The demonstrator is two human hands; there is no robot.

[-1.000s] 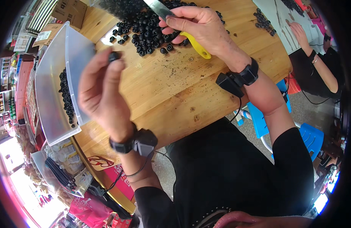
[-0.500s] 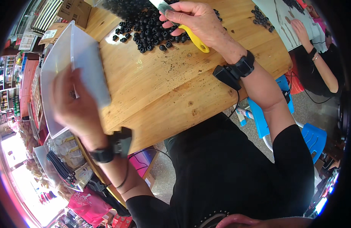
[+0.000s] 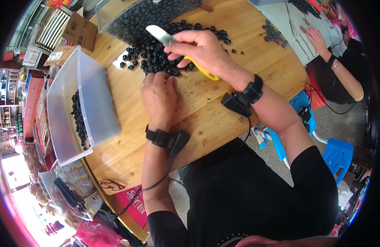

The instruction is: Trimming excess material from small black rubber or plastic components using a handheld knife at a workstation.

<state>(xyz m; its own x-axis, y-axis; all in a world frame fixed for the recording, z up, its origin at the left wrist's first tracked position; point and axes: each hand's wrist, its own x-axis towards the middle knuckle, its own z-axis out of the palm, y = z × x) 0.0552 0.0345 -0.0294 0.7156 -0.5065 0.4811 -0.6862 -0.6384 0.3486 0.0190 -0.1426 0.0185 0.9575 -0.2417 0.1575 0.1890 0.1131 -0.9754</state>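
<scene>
In my right hand [image 3: 202,49] is a knife [image 3: 158,34] with a yellow handle, its blade pointing up and left above a pile of small round black pieces [image 3: 155,55]. Some of these pieces show a pale ring or hollow on top. At the near edge of that pile my left hand [image 3: 159,96] rests with curled fingers, their tips hidden among the pieces. What they pinch, if anything, I cannot make out. To the left, a clear plastic bin [image 3: 103,103] has more black pieces [image 3: 79,119] gathered along its far-left side.
Another clear bin [image 3: 165,14], full of black pieces, stands behind the pile. Dark crumbs dot the wooden table [image 3: 206,111]. Red-framed glasses [image 3: 111,184] lie at its near-left edge. A co-worker's hand [image 3: 316,38] rests on a white table at right, near a blue stool [image 3: 337,158].
My left hand has moved from over the left bin to the pile's near edge. My right hand, still gripping the knife, has come slightly lower and to the left.
</scene>
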